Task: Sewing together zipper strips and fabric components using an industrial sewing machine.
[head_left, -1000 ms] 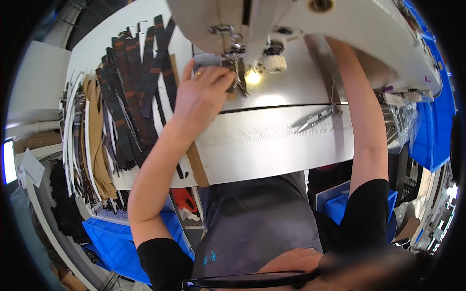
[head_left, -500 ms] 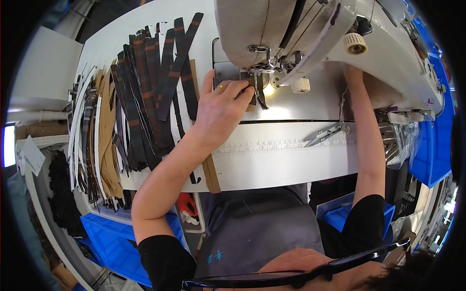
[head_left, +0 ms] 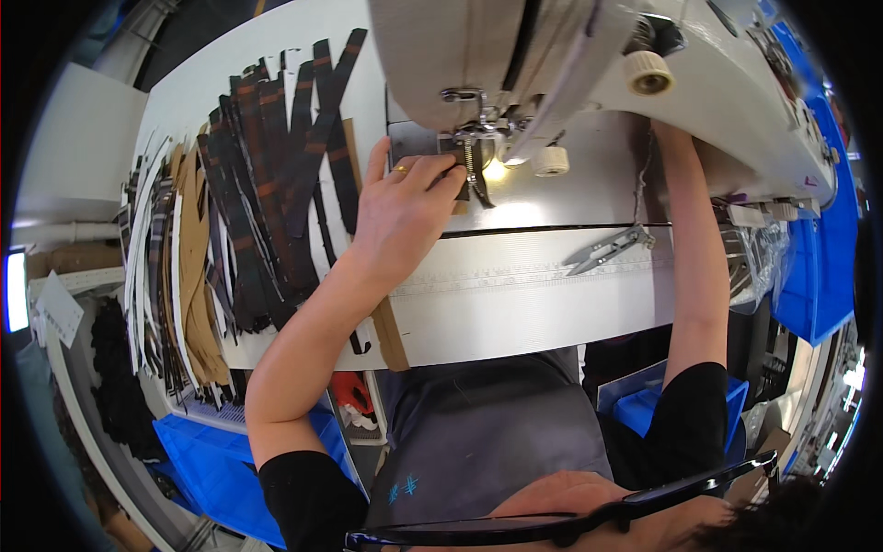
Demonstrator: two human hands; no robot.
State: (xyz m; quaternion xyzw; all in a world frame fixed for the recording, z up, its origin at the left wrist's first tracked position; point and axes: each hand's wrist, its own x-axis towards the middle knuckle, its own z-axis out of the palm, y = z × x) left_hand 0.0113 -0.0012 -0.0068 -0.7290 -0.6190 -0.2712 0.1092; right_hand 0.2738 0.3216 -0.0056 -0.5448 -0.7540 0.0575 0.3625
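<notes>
A small dark fabric piece with a metal-toothed zipper (head_left: 470, 164) lies under the presser-foot area of a white sewing machine (head_left: 432, 64). My left hand (head_left: 405, 207), with a ring on one finger, bends its fingertips down onto the piece's left side and holds it against the machine bed. The zipper's loose tail points toward me. My right hand (head_left: 671, 136) reaches beneath the machine's arm, which hides its fingers. Close to my right forearm, grey thread snips (head_left: 607, 250) lie on the white table, tied to a cord.
Many dark striped fabric strips (head_left: 267, 184) spread over the table at left, beside tan strips (head_left: 190, 276). A tan strip (head_left: 389, 336) overhangs the front edge. A ruler scale (head_left: 497, 276) runs along the table. Blue bins stand at lower left (head_left: 212, 469) and far right (head_left: 809, 285).
The whole view has shifted slightly, so the machine and table sit further left. My left hand stays on the zipper piece, and my right hand remains under the machine's arm.
</notes>
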